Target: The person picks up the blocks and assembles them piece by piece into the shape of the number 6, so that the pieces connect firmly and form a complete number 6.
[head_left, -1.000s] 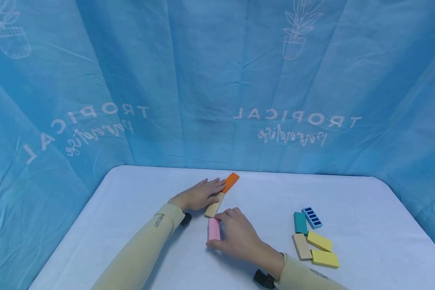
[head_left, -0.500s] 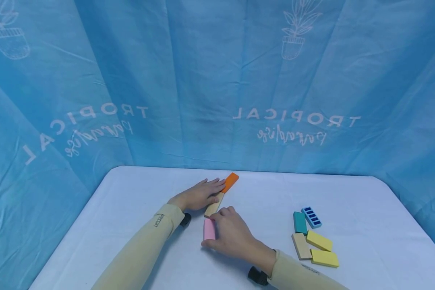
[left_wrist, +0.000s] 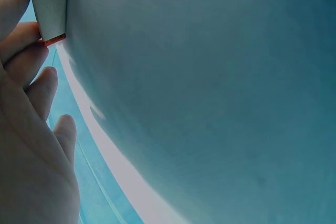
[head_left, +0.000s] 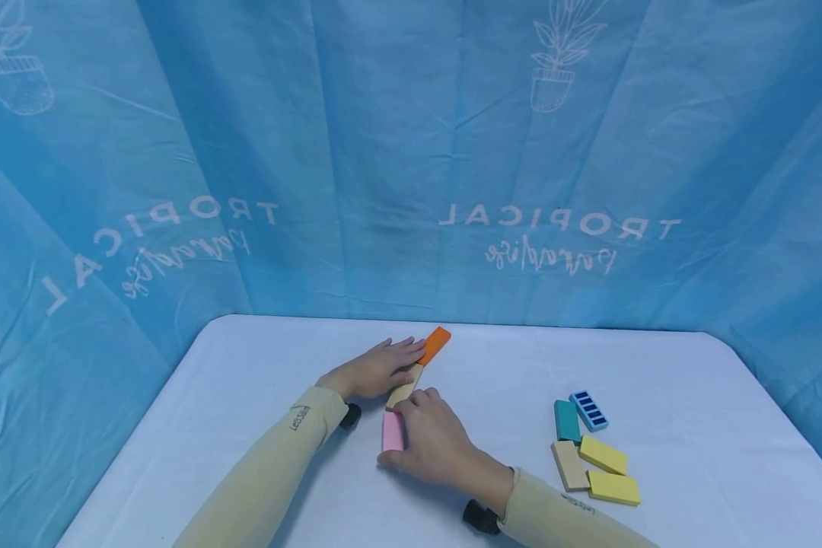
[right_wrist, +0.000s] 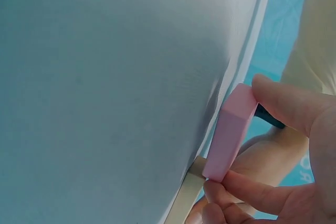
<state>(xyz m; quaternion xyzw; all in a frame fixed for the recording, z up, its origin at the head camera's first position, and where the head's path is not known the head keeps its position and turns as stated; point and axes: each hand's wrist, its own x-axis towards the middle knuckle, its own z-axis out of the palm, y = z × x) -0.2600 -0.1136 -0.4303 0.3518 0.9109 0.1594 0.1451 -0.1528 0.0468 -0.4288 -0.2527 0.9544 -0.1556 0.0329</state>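
Note:
My right hand (head_left: pixel 434 441) pinches a pink block (head_left: pixel 393 432) end to end, thumb at its near end and fingers at its far end. In the right wrist view the far end of the pink block (right_wrist: pixel 229 135) meets a tan block (right_wrist: pixel 185 198). With straight fingers, my left hand (head_left: pixel 375 371) rests along the tan block (head_left: pixel 403 393) and an orange block (head_left: pixel 437 345), covering part of both. These two lie end to end in a slanting line. The left wrist view shows the fingers beside the tan block (left_wrist: pixel 51 6), with an orange sliver beyond.
At the right of the white table (head_left: pixel 260 472) lies a loose group: a teal block (head_left: pixel 567 421), a light blue block with dark squares (head_left: pixel 589 410), another tan block (head_left: pixel 571 466) and two yellow blocks (head_left: pixel 603 455). A blue curtain (head_left: pixel 397 152) hangs behind the table.
My right hand has moved slightly left with the pink block, bringing it to the near end of the tan block. The left hand stays in place.

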